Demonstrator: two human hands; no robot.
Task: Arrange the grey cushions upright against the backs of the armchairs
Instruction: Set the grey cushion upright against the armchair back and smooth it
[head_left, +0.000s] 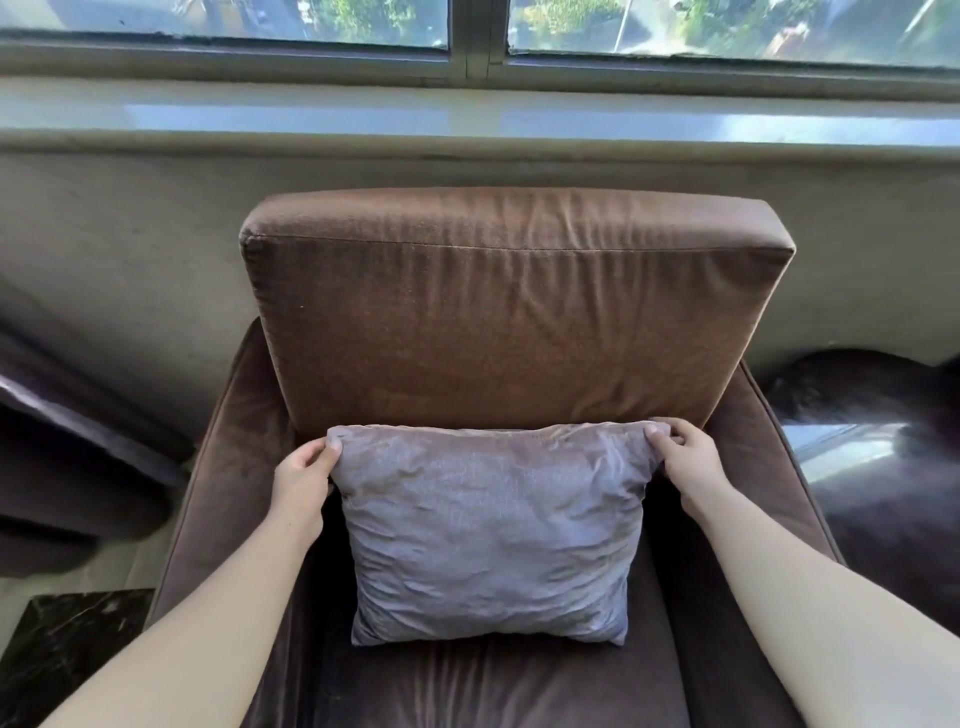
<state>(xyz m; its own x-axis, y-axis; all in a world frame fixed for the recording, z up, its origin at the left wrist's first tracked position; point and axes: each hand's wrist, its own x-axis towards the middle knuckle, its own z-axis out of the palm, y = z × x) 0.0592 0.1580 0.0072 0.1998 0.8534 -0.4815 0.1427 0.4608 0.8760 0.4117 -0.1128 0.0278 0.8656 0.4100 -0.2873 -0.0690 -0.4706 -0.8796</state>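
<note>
A grey cushion (488, 530) stands upright on the seat of a brown armchair (514, 322), its top edge leaning at the foot of the thick brown back pad. My left hand (304, 480) pinches the cushion's top left corner. My right hand (685, 460) pinches its top right corner. Both forearms reach in from the bottom of the view.
The armchair's padded arms (769, 452) flank the seat. A dark marble side table (67, 654) sits at the lower left, and a dark glossy piece of furniture (878, 457) stands at the right. Another dark seat (67, 441) lies at the left. A window sill (467, 114) runs behind.
</note>
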